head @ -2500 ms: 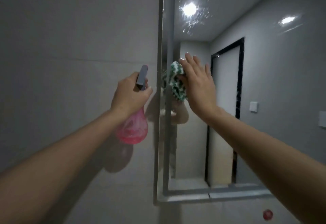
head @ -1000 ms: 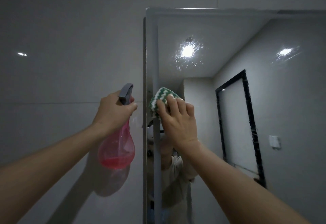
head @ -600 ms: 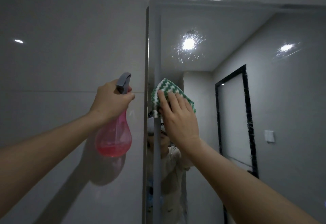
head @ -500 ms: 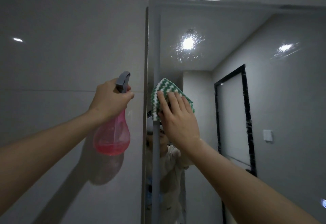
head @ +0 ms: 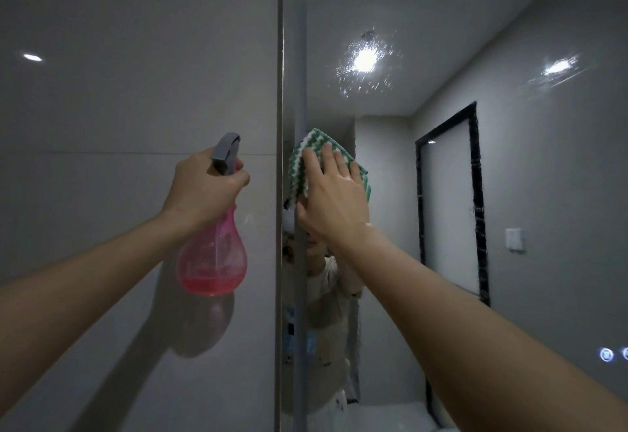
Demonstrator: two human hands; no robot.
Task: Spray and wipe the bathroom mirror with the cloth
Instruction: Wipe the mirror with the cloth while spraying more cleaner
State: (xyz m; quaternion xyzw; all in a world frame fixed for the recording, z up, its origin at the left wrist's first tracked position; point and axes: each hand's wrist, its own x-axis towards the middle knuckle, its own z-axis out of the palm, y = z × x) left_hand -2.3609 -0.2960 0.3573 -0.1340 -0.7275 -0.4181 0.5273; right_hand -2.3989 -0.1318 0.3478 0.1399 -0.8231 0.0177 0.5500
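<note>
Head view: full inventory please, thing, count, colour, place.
mirror: 1, pale-framed, on the wall at right, droplets around the reflected light
cloth: 1, green and white zigzag, flat against the mirror near its left edge
spray bottle: 1, pink body with grey head, held up in front of the wall left of the mirror
wall: grey tiles, left of the mirror
left hand: 1, grips the spray bottle's neck
right hand: 1, fingers straight, presses the cloth on the glass
</note>
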